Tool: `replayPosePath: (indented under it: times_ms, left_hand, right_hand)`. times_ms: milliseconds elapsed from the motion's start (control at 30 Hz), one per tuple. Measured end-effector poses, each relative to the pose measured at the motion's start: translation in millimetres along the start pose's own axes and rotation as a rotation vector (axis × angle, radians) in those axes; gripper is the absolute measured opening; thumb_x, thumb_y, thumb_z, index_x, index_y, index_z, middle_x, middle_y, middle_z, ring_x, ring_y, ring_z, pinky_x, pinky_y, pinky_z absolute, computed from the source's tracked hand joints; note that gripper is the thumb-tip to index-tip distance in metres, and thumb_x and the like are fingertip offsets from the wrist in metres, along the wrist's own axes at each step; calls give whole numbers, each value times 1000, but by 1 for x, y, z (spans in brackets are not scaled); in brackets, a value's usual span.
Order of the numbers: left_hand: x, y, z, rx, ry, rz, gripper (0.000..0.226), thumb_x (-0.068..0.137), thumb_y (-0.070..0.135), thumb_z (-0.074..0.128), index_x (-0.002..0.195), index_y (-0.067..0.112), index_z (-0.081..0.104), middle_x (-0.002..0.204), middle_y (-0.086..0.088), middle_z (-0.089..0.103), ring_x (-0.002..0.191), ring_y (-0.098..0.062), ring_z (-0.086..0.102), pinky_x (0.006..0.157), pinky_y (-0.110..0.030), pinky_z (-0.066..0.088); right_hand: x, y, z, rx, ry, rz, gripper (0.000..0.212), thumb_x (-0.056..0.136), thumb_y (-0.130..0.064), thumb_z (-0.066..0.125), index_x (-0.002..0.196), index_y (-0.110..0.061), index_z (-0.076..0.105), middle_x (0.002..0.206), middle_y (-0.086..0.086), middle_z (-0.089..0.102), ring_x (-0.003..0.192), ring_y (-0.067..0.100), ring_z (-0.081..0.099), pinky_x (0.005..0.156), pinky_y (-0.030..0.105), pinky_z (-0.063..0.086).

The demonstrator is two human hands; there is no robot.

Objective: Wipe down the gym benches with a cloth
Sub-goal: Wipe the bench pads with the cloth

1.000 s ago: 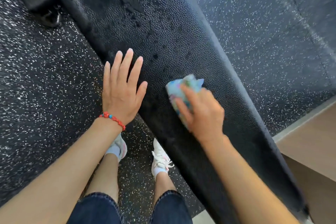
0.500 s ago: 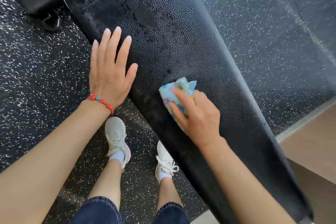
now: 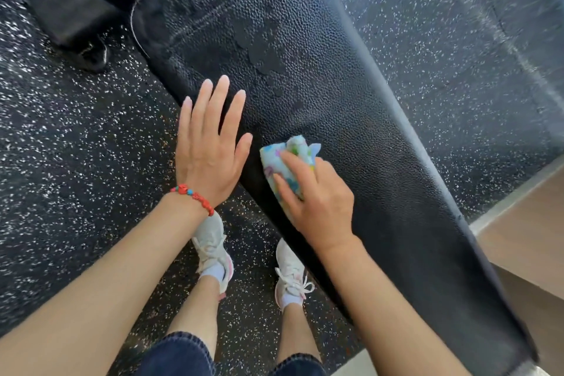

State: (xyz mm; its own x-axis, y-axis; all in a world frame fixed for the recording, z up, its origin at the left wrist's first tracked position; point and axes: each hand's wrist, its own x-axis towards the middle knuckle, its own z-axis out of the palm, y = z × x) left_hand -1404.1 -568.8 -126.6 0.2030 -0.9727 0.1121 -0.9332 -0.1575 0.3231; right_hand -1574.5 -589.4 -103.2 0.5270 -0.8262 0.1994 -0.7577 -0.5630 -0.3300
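A long black padded bench point(image 3: 351, 107) with a pebbled surface runs from upper left to lower right. Wet patches show on its far half. My right hand point(image 3: 317, 201) presses a bunched light-blue patterned cloth point(image 3: 285, 159) onto the pad near its left edge. My left hand point(image 3: 210, 143), with a red bead bracelet on the wrist, lies flat with spread fingers on the bench's left edge, just beside the cloth.
Black speckled rubber floor point(image 3: 76, 146) surrounds the bench. A second black pad and a frame foot point(image 3: 88, 52) sit at the upper left. My two feet in white sneakers point(image 3: 213, 250) stand beside the bench. A metal strip and tan floor point(image 3: 525, 223) lie at the right.
The cloth and my right hand slid toward the bench's left edge, closer to my left hand. The view shifted so more of the bench's far end shows.
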Motion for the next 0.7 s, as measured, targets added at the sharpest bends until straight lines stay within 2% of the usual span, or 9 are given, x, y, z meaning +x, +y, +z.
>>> replayPosePath:
  times_ms: [67,200,267,300,467,567,633,700]
  left_hand:
    - [3,-9,-6,-8,-4,42,49,98,29,36,140,5,38,148,-21,32,137,-36,25,112,-48,15]
    - [26,-38,-12,0,3,80,49,97,27,40,140,4,37,148,-21,31,138,-37,23,113,-49,14]
    - [39,-55,-14,12,14,58,50,97,27,41,140,3,36,149,-22,29,138,-37,22,113,-49,14]
    - [45,-61,-14,18,11,45,50,97,28,41,141,3,36,149,-22,28,138,-37,21,113,-49,13]
    - [48,-67,-11,14,-8,42,53,97,31,38,142,3,34,149,-23,27,139,-38,20,112,-51,13]
    - [49,-66,-13,5,-26,41,53,97,31,38,142,4,33,150,-22,26,139,-38,20,112,-51,14]
    - [49,-67,-14,8,-27,41,54,97,31,38,142,4,33,150,-22,27,139,-38,20,112,-51,14]
    - [48,-68,-14,9,-25,44,53,97,32,38,142,3,33,149,-22,28,138,-38,21,112,-50,14]
  right_hand:
    - [18,16,1,-85,47,37,30,95,-42,42,107,-21,59,68,8,59,58,26,56,51,35,44]
    - [83,46,3,-89,231,438,32,86,-34,57,105,-10,67,80,17,65,69,33,63,61,29,37]
    - [96,42,3,-91,230,613,32,85,-32,58,111,-14,65,88,15,65,77,32,62,63,30,37]
    - [93,34,6,-100,229,632,33,85,-34,57,112,-15,65,89,14,65,78,31,62,63,31,38]
    - [42,-33,30,-77,119,281,26,93,-39,47,107,-22,61,74,7,62,63,23,59,54,31,45]
    - [44,-25,26,-76,80,132,23,90,-38,53,105,-22,60,67,6,57,56,22,55,46,31,45]
    - [57,-10,24,-127,80,96,26,87,-38,55,104,-21,64,67,7,57,56,24,56,47,33,44]
    - [82,6,24,-151,130,214,28,85,-38,56,104,-19,66,71,10,61,61,26,59,52,32,43]
